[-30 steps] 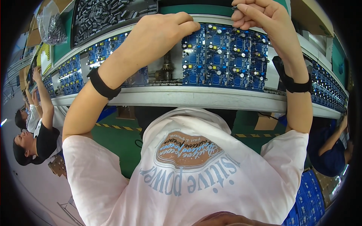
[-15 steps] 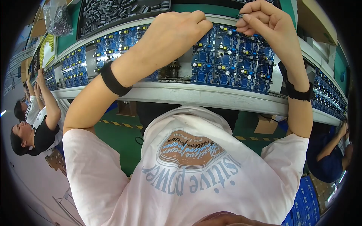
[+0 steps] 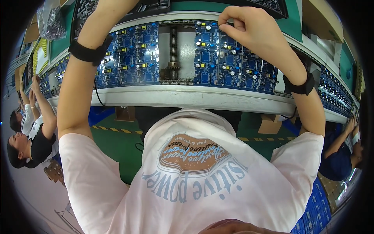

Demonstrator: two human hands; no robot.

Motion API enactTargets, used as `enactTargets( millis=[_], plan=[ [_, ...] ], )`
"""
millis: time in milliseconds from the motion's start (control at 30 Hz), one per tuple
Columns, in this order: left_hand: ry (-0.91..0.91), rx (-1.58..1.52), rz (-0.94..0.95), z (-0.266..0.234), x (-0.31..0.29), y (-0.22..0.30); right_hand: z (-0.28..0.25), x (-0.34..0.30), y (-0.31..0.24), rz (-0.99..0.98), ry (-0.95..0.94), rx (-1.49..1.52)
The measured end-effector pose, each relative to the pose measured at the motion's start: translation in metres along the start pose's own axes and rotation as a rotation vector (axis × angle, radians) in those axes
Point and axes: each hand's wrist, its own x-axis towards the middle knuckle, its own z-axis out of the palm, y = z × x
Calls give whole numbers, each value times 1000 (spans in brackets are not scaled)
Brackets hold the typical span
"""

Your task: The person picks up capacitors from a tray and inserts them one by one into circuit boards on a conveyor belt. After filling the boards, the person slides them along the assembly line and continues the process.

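Observation:
My right hand (image 3: 253,27) is over the far edge of a panel of blue circuit boards (image 3: 228,58), its thumb and forefinger pinched together. Whatever is between those fingertips is too small to make out. Up at the top edge, my left hand (image 3: 113,7) reaches over a black tray (image 3: 160,9) of small dark cylindrical components (image 3: 83,11); its fingers are out of the picture. Small white, yellow and blue parts stand on the boards. Another blue board panel (image 3: 136,58) lies below and right of my left wrist. Both wrists wear black bands.
Between the panels, a threaded shaft (image 3: 173,43) with a gear shows in the conveyor. A pale rail (image 3: 194,97) runs along the near side. Beyond are another parts tray (image 3: 281,15), a plastic bag (image 3: 54,25) of components and a cardboard box (image 3: 323,19). People work at both sides.
My left hand has moved from above the boards up and left to the tray. My right hand has shifted left and its fingertips now meet over the panel. The boards have slid slightly left.

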Motion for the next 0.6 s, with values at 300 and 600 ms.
enactTargets(
  millis=[300,600],
  plan=[
    [-53,-159,28,-24,-14,-4,2,3,3,-7,-59,-29],
    [-35,-181,56,-45,-21,20,0,2,2,-38,-28,-56]
  ],
)
